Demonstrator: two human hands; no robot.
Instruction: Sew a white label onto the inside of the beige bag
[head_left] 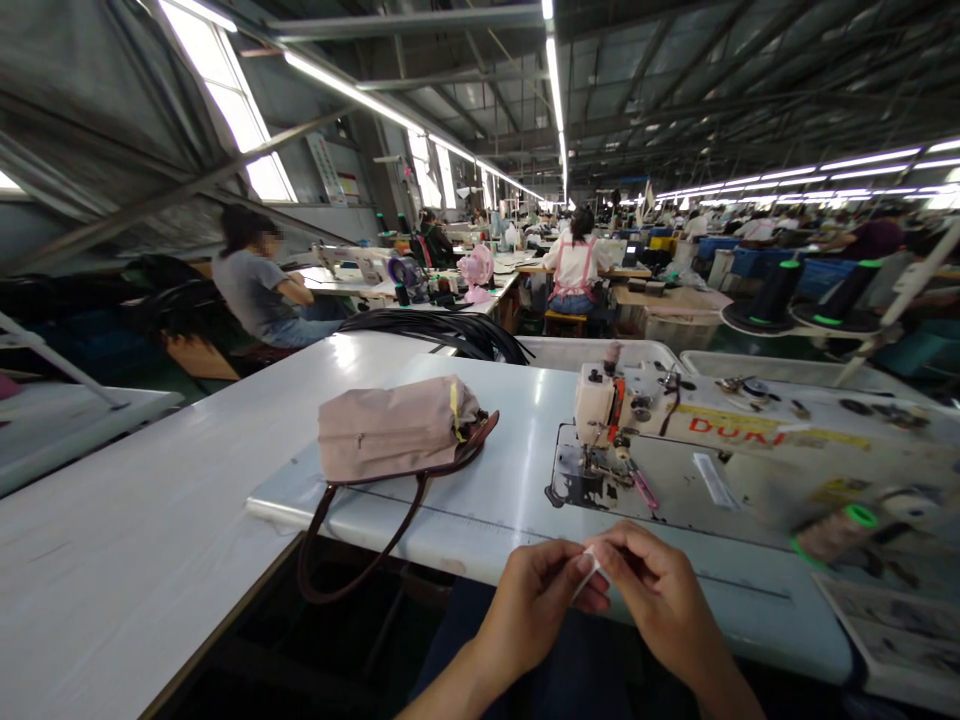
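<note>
My left hand (536, 600) and my right hand (654, 590) meet in front of the table's near edge. Between their pinched fingertips is a small white strip (589, 572), partly hidden by the fingers. A pinkish-beige bag (386, 428) lies on its side on the pale blue tabletop (480, 515), left of my hands, with a dark brown strap (309, 560) hanging over the edge. Beyond my hands stands the sewing machine (596, 405), with pink-handled snips (643, 488) beside its needle area. Another white strip (715, 481) rests on the machine bed.
A spool of beige thread (836, 535) lies at the right. Black thread cones (776, 292) stand behind the machine. Black cords (442, 328) are heaped at the table's far edge. People sit farther back, one at left (259, 280), one ahead (577, 265).
</note>
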